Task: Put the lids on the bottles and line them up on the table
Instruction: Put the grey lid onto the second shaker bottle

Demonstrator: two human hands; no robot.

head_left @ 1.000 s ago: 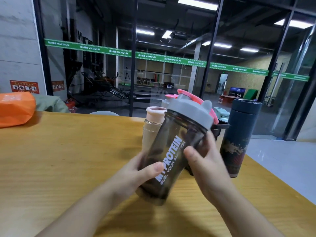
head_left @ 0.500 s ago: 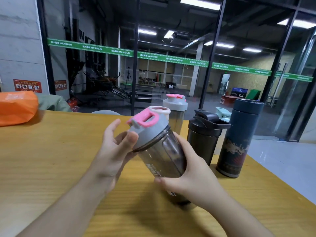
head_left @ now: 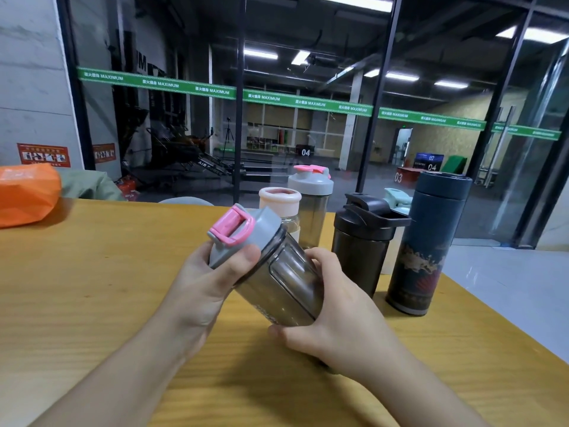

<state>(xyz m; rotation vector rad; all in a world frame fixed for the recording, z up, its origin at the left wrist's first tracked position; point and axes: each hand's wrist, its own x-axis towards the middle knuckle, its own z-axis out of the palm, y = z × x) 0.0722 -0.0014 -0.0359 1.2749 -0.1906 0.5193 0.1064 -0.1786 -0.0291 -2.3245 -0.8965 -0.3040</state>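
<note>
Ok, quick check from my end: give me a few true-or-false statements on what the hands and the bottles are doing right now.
1. The smoky transparent shaker bottle with the grey lid and pink flip cap is tilted, held in both hands. True.
2. The left hand grips the lid end. True.
3. The right hand rests flat on the wooden table. False: it holds the bottle's lower body.
4. The dark blue cylindrical flask lies on its side. False: it stands upright.
5. The black shaker bottle has no lid. False: a black lid is on.

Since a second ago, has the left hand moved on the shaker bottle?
Yes. The left hand moved from the shaker bottle body up to its grey lid.
</note>
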